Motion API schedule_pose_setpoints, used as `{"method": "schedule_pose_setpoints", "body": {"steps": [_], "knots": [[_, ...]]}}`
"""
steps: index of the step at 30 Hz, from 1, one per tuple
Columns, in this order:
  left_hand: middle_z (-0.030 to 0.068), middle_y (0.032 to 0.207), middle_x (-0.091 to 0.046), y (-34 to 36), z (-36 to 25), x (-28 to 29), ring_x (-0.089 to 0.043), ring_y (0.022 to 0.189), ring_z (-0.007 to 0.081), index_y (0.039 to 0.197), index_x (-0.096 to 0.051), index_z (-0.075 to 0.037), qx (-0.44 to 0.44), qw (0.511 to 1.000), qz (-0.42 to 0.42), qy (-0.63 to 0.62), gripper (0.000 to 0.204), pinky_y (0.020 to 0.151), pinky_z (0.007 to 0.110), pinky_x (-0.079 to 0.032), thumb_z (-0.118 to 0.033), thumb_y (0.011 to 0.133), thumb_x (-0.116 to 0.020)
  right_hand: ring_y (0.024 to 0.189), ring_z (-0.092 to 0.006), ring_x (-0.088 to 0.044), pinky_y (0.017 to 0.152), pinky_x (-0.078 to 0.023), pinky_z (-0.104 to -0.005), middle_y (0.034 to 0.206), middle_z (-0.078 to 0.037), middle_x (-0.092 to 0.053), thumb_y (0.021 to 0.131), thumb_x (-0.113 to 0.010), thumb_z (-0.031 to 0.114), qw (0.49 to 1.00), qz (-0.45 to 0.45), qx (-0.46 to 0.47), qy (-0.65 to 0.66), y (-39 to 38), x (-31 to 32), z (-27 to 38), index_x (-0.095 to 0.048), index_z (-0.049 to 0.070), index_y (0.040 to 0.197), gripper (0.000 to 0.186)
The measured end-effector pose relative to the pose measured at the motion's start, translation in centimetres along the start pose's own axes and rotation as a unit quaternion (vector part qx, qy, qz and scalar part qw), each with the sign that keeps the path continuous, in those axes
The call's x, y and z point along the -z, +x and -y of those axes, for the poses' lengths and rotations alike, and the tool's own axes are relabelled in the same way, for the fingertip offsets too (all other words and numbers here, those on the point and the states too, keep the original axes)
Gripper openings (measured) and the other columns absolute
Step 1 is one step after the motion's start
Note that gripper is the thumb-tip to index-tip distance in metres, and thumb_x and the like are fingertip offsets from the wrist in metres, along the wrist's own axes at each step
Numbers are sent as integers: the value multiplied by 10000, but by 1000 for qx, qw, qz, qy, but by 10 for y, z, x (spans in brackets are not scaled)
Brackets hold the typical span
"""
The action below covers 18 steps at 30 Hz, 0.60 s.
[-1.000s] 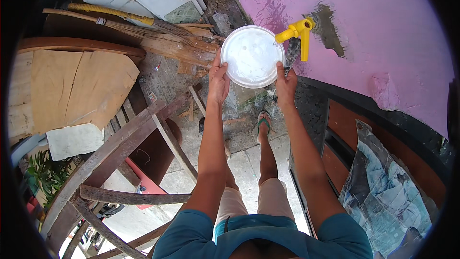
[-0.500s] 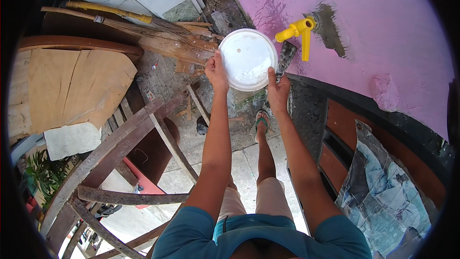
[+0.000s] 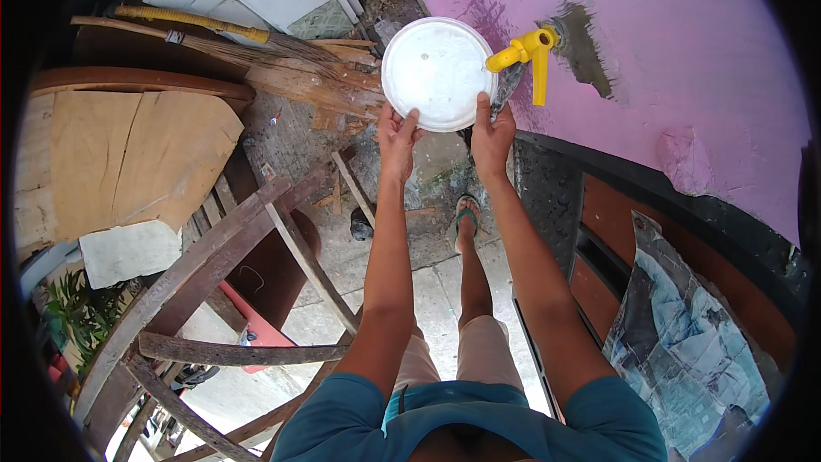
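Observation:
A round white lid (image 3: 440,74) with a raised rim and a small mark near its middle is held out in front of me. My left hand (image 3: 397,144) is closed on its near left edge, with the thumb on top. On the near right edge my right hand (image 3: 493,139) grips it too, the thumb on the upper face and the fingers mostly hidden beneath. The lid's right edge lies at or just under the spout of a yellow tap (image 3: 520,51) on the wall; I cannot tell whether they touch. A dark, speckled object (image 3: 507,90) shows partly behind the lid.
The pink wall (image 3: 684,51) rises at the right. Brooms (image 3: 248,43) and broken boards (image 3: 316,85) lie at the far left. A curved wooden frame (image 3: 197,248) stands left of my legs. A crumpled patterned sheet (image 3: 684,351) hangs at the lower right.
The lid has moved farther away and slightly left, its right edge now at the tap's spout. My left hand has shifted from its left side to its near edge.

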<state>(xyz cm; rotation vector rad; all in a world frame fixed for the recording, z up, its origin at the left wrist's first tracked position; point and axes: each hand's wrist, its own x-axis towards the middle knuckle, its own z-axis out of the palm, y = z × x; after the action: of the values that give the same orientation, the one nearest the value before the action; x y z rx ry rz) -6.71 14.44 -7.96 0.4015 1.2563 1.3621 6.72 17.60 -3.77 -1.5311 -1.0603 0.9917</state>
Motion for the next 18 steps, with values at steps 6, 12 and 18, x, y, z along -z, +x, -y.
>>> {"method": "schedule_pose_setpoints", "body": {"steps": [6, 12, 18], "knots": [[59, 1000, -645, 21, 22, -1, -600, 856, 115, 1119, -582, 40, -86, 980, -178, 27, 379, 772, 275, -485, -296, 979, -479, 962, -177, -573, 877, -421, -305, 1079, -147, -629, 947, -538, 181, 999, 12, -44, 18, -22, 0, -13, -516, -51, 1184, 333], [44, 891, -640, 28, 10, -1, -573, 751, 107, 1022, -618, -7, 16, 968, -247, 42, 382, 668, 282, -467, -361, 975, -480, 977, -180, -578, 882, -421, -308, 1089, -144, -631, 947, -534, 174, 999, 20, -42, 19, -27, -1, -17, -513, -37, 1208, 336], [112, 1380, -437, 0, -3, -4, -448, 1255, 240, 1380, -338, -33, -2, 971, 16, -237, 512, 1032, 392, -398, -315, 973, -467, 983, -180, -578, 872, -430, -312, 1074, -148, -634, 932, -547, 155, 987, 14, -104, 121, 13, -13, -29, -531, -32, 1193, 322]]}}
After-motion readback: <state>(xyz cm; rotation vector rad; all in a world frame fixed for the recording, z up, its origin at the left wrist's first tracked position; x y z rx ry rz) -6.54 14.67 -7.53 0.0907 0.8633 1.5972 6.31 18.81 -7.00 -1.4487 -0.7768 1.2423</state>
